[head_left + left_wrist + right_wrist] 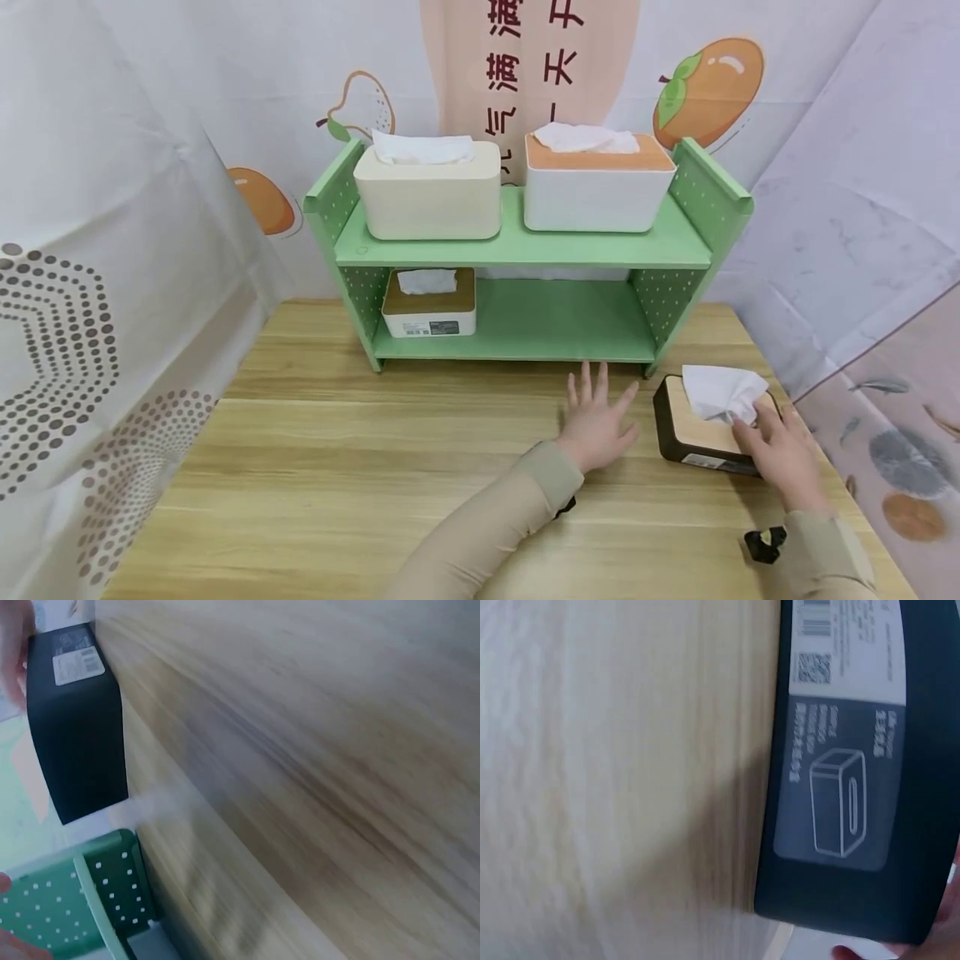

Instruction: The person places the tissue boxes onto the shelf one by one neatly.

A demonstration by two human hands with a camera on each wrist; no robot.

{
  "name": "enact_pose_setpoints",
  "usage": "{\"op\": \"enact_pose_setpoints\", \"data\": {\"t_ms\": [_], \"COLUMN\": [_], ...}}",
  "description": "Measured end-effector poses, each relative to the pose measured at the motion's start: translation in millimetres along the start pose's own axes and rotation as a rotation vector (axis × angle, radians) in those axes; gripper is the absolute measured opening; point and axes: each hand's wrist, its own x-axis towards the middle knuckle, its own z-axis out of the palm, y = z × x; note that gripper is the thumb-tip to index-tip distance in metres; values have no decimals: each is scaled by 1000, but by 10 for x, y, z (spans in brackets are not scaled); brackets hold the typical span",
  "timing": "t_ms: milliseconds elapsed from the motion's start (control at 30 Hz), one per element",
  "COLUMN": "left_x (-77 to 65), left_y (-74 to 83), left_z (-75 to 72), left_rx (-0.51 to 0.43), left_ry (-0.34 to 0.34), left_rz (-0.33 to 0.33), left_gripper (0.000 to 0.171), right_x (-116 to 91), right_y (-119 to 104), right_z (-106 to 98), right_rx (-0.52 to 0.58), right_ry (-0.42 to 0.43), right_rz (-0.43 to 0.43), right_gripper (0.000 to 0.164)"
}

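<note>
A dark tissue box (678,429) with a light wood lid and a white tissue (720,392) poking out lies on the table at right. My right hand (783,458) grips its right end, with digits over the lid beside the tissue and around the end; some fingers are hidden. The right wrist view shows the box's labelled front face (840,787) close up, with a fingertip past its end. My left hand (596,425) is left of the box, fingers spread toward the shelf and holding nothing. The left wrist view shows the black box (79,735) apart from it.
A green two-tier shelf (562,321) stands at the back of the wooden table (315,467). Its upper tier bears a cream tissue box (427,196) and a white tissue box (592,196) with an orange lid. A small brown-lidded tissue box (431,312) sits lower left.
</note>
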Motion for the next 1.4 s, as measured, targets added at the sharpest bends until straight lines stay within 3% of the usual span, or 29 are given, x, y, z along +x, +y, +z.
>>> {"op": "enact_pose_setpoints", "data": {"t_ms": [133, 333, 467, 800, 1000, 1200, 1400], "left_x": [46, 133, 147, 60, 38, 20, -5], "left_y": [138, 275, 300, 317, 314, 305, 246], "left_z": [46, 61, 95, 137, 148, 175, 256], "left_rx": [10, 14, 5, -10, -73, -122, -135], "left_ry": [-40, -88, -134, -173, -208, -198, -147], "left_rz": [-17, -57, -93, -93, -106, -104, -84], "left_gripper": [60, 62, 64, 63, 62, 66, 67], "right_x": [-35, -31, -34, -27, -31, -55, -69], "right_y": [17, 38, 33, -95, -192, -289, -360], "right_z": [-22, 7, 47, 151, 230, 277, 320], "right_rx": [7, 16, 13, -27, -36, -7, -20], "right_ry": [-45, -49, -40, -19, -12, -21, -15], "right_rz": [21, 33, 38, 26, 26, 48, 42], "right_gripper": [72, 74, 75, 76, 76, 79, 78]}}
